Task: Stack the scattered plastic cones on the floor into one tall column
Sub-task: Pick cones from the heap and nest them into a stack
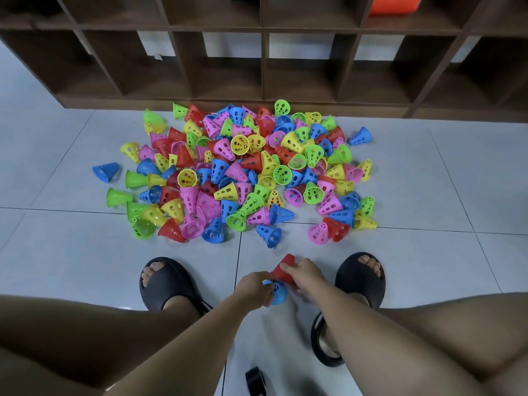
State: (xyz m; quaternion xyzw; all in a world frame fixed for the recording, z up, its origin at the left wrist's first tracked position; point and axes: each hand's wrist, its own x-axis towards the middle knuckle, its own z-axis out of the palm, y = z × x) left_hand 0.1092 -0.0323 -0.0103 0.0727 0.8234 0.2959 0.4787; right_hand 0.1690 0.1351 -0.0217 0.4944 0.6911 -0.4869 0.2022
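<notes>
The grey tiled floor [57, 252] fills my view, and along its far edge stands a dark wooden cubby shelf [263, 67]. Right at the foot of that shelf lies the pile of plastic cones [243, 172], red, blue, green, yellow and pink, all lying loose and pointing every way. A few strays sit at its edges, such as a blue one [106, 171] off the left side and another [360, 136] off the right. I see no column standing anywhere on the floor.

Nearer to me, two black sandals [168, 284] are planted on the tiles either side of the working spot, well short of the pile's near edge.

Between the feet, the left hand [253, 287] has its fingers curled round a blue cone [278, 292], its perforated mouth turned toward me. The right hand [304, 271] grips a red cone [284, 268] by its body, narrow tip pointing away, wide end meeting the blue one. The two cones touch, but I cannot tell whether one is seated in the other.

My judgement is that the job is barely begun: at most a first pair is being joined, and nearly every cone remains in the pile to be gathered.
</notes>
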